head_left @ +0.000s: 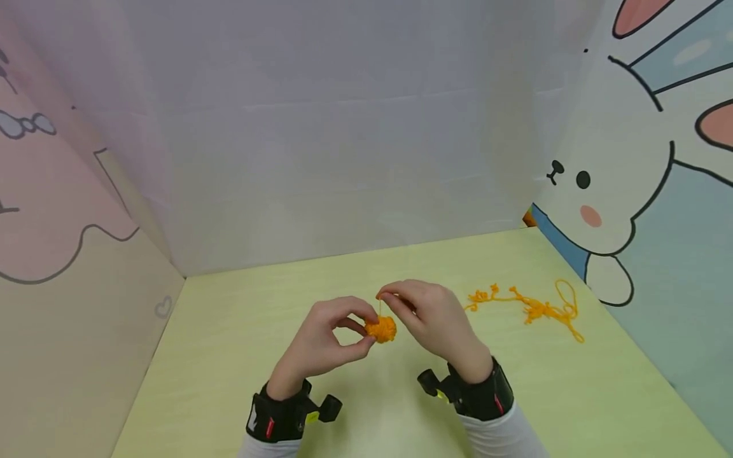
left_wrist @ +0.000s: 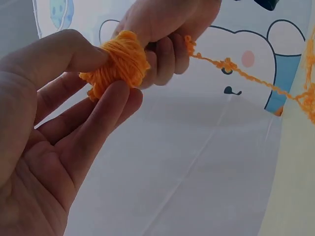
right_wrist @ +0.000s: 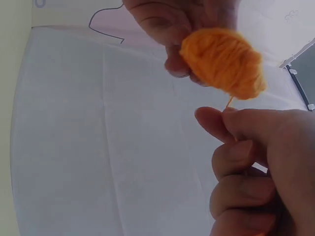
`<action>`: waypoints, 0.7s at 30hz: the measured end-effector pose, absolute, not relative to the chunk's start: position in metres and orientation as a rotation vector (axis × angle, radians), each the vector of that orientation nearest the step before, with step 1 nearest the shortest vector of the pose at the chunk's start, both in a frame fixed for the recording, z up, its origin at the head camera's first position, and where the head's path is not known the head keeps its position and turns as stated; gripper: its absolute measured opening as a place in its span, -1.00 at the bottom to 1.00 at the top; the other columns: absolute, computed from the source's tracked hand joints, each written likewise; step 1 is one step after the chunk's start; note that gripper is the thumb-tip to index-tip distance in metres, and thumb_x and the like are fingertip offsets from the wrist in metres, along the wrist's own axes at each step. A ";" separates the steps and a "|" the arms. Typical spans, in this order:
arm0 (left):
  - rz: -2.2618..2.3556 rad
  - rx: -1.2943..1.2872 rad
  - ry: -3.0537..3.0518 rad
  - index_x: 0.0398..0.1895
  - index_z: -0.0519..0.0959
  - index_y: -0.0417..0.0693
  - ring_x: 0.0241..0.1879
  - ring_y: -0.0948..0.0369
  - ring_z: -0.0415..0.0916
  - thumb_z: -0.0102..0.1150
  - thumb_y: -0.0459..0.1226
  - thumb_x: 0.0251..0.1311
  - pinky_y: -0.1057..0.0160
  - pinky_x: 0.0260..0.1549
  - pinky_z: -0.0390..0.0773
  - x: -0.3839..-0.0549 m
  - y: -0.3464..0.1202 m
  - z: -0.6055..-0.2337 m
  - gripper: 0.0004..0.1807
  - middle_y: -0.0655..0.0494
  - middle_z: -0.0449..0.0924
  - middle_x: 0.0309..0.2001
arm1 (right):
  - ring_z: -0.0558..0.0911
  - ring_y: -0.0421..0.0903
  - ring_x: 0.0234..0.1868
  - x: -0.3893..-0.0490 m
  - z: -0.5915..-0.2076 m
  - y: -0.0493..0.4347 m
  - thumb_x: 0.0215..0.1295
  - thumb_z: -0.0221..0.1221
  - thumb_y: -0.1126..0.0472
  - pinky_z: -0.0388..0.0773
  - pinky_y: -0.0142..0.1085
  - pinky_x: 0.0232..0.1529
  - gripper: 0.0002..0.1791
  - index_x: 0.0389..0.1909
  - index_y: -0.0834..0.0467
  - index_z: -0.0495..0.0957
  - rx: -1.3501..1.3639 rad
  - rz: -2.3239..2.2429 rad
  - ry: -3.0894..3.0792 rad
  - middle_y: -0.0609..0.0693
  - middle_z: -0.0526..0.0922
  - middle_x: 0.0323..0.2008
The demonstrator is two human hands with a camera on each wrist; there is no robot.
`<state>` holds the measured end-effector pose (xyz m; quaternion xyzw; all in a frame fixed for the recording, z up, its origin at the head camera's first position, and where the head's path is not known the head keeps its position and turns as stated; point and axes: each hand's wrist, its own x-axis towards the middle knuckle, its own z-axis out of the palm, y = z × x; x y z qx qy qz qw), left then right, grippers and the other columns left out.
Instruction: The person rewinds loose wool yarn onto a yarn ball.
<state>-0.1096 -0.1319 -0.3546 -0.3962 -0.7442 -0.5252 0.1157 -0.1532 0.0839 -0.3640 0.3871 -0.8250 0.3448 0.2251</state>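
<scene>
A small ball of orange yarn [head_left: 382, 329] is pinched between the thumb and fingers of my left hand [head_left: 335, 337], above the middle of the table. In the left wrist view the strands of the yarn ball [left_wrist: 118, 64] run wound side by side. My right hand [head_left: 432, 318] pinches a single strand between thumb and forefinger, just off the ball. That strand [right_wrist: 229, 102] stretches short and straight from ball to fingertips in the right wrist view. The other right fingers curl toward the palm, and a yarn tail [left_wrist: 216, 63] trails out from them.
Loose, tangled orange yarn [head_left: 541, 310] with knots and loops lies on the pale yellow table [head_left: 229, 381], to the right of my right hand. A white cloth wall [head_left: 343, 159] rises behind, and printed panels stand on both sides.
</scene>
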 end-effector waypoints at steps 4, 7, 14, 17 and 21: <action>-1.613 -1.113 -2.129 -0.14 0.58 -0.23 -0.21 0.15 0.59 0.34 -0.67 -0.13 0.19 -0.36 0.74 -0.110 -0.137 -0.358 -0.58 -0.08 0.63 -0.19 | 0.46 -0.35 -0.49 -0.154 -0.364 0.081 0.42 0.18 0.07 0.56 -0.36 -0.44 -0.84 -0.14 -0.04 0.70 1.072 0.939 -2.395 -0.24 0.69 -0.29; -1.693 -1.014 -2.074 -0.10 0.56 -0.25 -0.20 0.10 0.59 0.31 -0.69 -0.10 0.20 -0.33 0.73 -0.113 -0.143 -0.366 -0.55 -0.12 0.61 -0.16 | 0.47 -0.33 -0.47 -0.155 -0.367 0.078 0.43 0.16 0.06 0.57 -0.35 -0.42 -0.82 -0.09 -0.03 0.69 1.072 0.905 -2.487 -0.23 0.70 -0.28; -1.887 -0.690 -1.926 -0.04 0.51 -0.33 -0.19 -0.03 0.58 0.28 -0.59 0.11 0.24 -0.28 0.72 -0.119 -0.149 -0.373 -0.67 -0.14 0.58 -0.11 | 0.52 -0.32 -0.41 -0.152 -0.372 0.070 0.48 0.09 0.01 0.60 -0.32 -0.34 -0.77 -0.05 -0.07 0.67 1.164 0.845 -2.605 -0.27 0.69 -0.26; -1.925 -0.521 -1.910 -0.05 0.50 -0.31 -0.18 -0.04 0.59 0.32 -0.49 0.15 0.25 -0.24 0.71 -0.120 -0.150 -0.372 -0.69 -0.11 0.58 -0.10 | 0.58 -0.35 -0.29 -0.148 -0.371 0.068 0.50 0.06 0.01 0.64 -0.29 -0.24 -0.77 -0.04 -0.10 0.67 1.229 0.827 -2.639 -0.29 0.70 -0.22; -1.903 -0.370 -1.912 -0.04 0.50 -0.29 -0.15 -0.01 0.60 0.35 -0.42 0.16 0.29 -0.20 0.69 -0.121 -0.150 -0.371 -0.67 -0.12 0.58 -0.10 | 0.60 -0.36 -0.26 -0.143 -0.370 0.066 0.52 0.04 0.02 0.65 -0.28 -0.21 -0.76 -0.03 -0.10 0.66 1.290 0.802 -2.679 -0.30 0.70 -0.19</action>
